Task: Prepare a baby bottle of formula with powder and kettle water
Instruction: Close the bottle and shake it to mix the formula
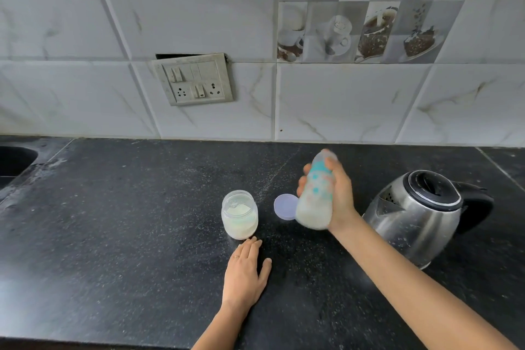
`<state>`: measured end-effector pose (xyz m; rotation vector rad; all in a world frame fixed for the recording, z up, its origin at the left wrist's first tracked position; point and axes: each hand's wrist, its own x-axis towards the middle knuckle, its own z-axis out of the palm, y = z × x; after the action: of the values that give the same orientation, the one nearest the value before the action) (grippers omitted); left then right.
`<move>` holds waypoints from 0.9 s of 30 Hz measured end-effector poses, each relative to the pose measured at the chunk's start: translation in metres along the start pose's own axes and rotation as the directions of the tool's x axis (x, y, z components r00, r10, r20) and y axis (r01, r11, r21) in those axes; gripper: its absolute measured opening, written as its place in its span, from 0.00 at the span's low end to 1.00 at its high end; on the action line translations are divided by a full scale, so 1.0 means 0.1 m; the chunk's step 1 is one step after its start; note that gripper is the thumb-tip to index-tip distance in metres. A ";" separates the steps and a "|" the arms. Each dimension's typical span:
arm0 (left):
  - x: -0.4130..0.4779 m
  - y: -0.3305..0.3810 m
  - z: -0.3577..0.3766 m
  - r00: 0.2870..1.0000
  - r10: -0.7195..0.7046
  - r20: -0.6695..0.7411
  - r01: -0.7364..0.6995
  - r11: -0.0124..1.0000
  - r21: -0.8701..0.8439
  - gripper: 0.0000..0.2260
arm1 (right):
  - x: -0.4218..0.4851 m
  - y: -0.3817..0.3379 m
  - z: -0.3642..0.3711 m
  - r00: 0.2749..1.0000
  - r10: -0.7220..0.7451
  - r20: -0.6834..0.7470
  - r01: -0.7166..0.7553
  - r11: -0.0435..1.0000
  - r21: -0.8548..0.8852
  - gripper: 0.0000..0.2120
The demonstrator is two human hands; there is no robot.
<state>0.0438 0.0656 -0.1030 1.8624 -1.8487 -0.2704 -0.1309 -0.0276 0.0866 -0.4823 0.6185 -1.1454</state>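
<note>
My right hand [339, 196] grips a baby bottle [315, 196] above the black counter. The bottle is blurred, has teal and pink markings, and holds milky white liquid in its lower part. An open clear jar of white powder [240, 214] stands to its left. The jar's pale purple lid [285, 206] lies flat between jar and bottle. My left hand [245, 273] rests palm down on the counter just in front of the jar, fingers apart, holding nothing. A steel kettle [420, 216] with a black lid and handle stands at the right.
The black stone counter [127, 236] runs to a tiled wall with a switch and socket plate [196, 79]. A dark sink [14, 162] is set in at the far left. The counter's front edge lies near the bottom of the view.
</note>
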 end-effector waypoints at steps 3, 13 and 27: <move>0.01 -0.01 0.00 1.000 -0.006 0.003 0.006 1.000 -0.001 0.23 | -0.16 0.15 -0.02 0.987 0.042 0.155 -0.008 0.977 -0.214 0.22; -0.03 -0.03 -0.01 1.000 -0.003 0.019 0.003 1.000 -0.007 0.23 | -0.17 0.22 0.01 0.986 0.037 0.161 -0.008 0.984 -0.176 0.14; -0.02 -0.03 -0.01 1.000 0.011 0.014 -0.011 1.000 -0.001 0.23 | -0.13 0.17 0.07 0.998 0.069 -0.009 -0.069 0.998 0.005 0.31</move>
<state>0.0470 0.0678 -0.1038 1.8531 -1.8670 -0.2809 -0.1183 -0.0092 0.0829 -0.4485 0.6361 -1.0841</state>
